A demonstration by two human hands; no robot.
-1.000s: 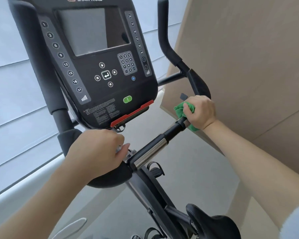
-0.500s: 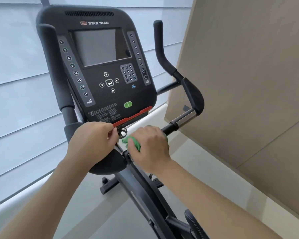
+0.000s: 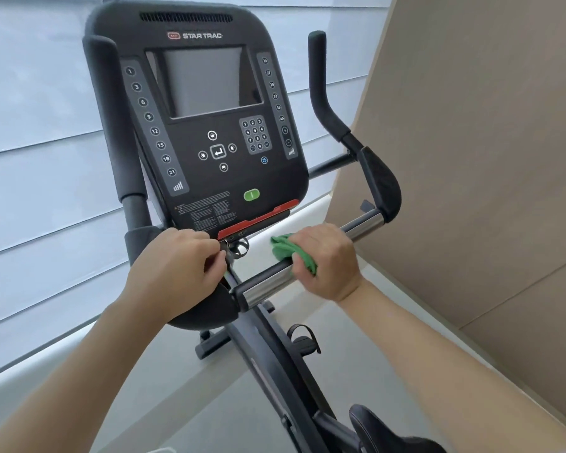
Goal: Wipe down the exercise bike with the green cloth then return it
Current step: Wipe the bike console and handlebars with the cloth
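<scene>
Soft, crumpled green cloth, a matt woven look, bunched against a handlebar of two finishes — polished, mirror-bright metal sleeves at each end, matt black between. Console in smooth black plastic, faintly sheened, with a glossy grey screen catching reflections and a shiny red plastic strip along its lower edge. Upright grips in dull, foam-like black; elbow pads finely textured, almost rubbery. Saddle in smooth, slightly glossy black. Wall panel flat beige — matt, no visible grain. Pale blinds with a soft fabric look.
</scene>
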